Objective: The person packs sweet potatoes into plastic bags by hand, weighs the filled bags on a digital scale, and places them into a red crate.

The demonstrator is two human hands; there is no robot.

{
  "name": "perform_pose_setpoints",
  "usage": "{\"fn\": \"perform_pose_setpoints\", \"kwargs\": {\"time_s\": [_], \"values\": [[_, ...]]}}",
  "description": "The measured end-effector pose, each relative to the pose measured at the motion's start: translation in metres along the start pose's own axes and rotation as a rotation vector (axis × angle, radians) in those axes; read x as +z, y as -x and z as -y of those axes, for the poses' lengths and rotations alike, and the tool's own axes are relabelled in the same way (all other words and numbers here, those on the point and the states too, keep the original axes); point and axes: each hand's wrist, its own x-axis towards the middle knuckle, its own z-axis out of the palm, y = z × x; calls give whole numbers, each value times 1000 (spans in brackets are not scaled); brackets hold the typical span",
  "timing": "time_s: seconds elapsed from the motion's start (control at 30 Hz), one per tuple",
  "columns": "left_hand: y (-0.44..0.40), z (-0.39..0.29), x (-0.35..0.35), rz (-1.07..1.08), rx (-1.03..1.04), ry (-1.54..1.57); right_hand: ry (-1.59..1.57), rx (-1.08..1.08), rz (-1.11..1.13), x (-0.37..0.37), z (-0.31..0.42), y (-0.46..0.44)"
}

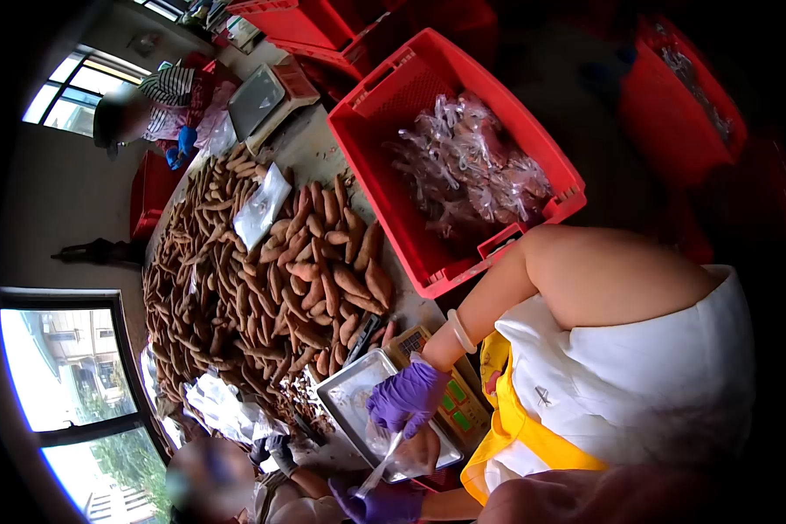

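My right hand (408, 395), in a purple glove, is closed on the gathered neck of a clear plastic bag (423, 449). Reddish-brown sweet potatoes show through the bag, which hangs over or rests on the metal pan of a weighing scale (345, 395); I cannot tell which. Stretched from that neck, the twisted plastic end runs to my left hand (384, 505), also purple-gloved and closed on it near the bottom edge. Some of the left fingers are hidden. Green displays (454, 409) glow on the scale beside my right wrist.
A large pile of loose sweet potatoes (262, 288) covers the table. Beside it stands a red crate (371, 140) with several filled bags. Another scale (258, 98) is farther off. A co-worker in a striped sleeve (168, 86) is there; another person's gloved hand (279, 452) is close by.
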Motion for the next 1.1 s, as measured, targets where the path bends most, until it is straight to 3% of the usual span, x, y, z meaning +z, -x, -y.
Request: {"fn": "perform_pose_setpoints", "kwargs": {"time_s": [0.03, 0.07, 0.13, 0.17, 0.2, 0.23, 0.3, 0.33, 0.4, 0.47, 0.53, 0.6, 0.63, 0.67, 0.7, 0.73, 0.77, 0.83, 0.9, 0.93, 1.03, 1.1], "values": [[-8, -16, 9, 32, 35, 19, -194, 8, -159, -14, 6, 5], [-16, -32, 19, 66, 67, 40, -187, -47, -250, -29, 9, 4], [-33, -64, 42, 157, 127, 85, 270, -14, -167, -61, 26, 2], [-42, -80, 56, 209, 152, 109, 376, 114, 77, -80, 27, 5], [-52, -91, 70, 259, 162, 130, 239, 188, 98, -68, 1, 9], [-60, -98, 84, 313, 160, 147, 293, 267, 20, -71, -4, 21], [-72, -100, 112, 416, 110, 163, 197, 419, -31, -126, 28, 66], [-74, -96, 127, 458, 72, 170, 87, 290, -151, -116, 1, 94], [-69, -78, 156, 492, -31, 215, -85, 242, -387, -120, -14, 146], [-64, -55, 178, 592, -70, 209, -522, 339, -879, -133, -19, 202], [-55, -36, 192, 697, -157, 265, 108, 909, -1148, -159, 21, 236], [-47, -32, 197, 761, -218, 261, 313, 985, -1446, -156, -17, 318], [-43, -27, 197, 781, -236, 258, 453, 1059, -1462, -174, -3, 335], [-40, -23, 196, 777, -240, 259, 511, 1241, -1591, -188, 3, 344], [-38, -17, 194, 769, -284, 261, 680, 1372, -1489, -207, 22, 345], [-35, -11, 192, 761, -325, 264, 1075, 1397, -1175, -209, 13, 377], [-32, -2, 190, 756, -321, 268, 1062, 1757, -1001, -218, 19, 367], [-25, 13, 183, 753, -343, 323, 1090, 1968, -646, -228, 16, 335], [-19, 17, 176, 760, -411, 300, 1544, 1826, -139, -204, -29, 345], [-15, 25, 174, 753, -397, 298, 1188, 1919, -214, -198, -49, 331], [-3, 29, 164, 742, -411, 266, 1036, 1998, -187, -176, -97, 351], [6, 28, 156, 704, -455, 295, 808, 2275, -123, -169, -140, 428]]}}
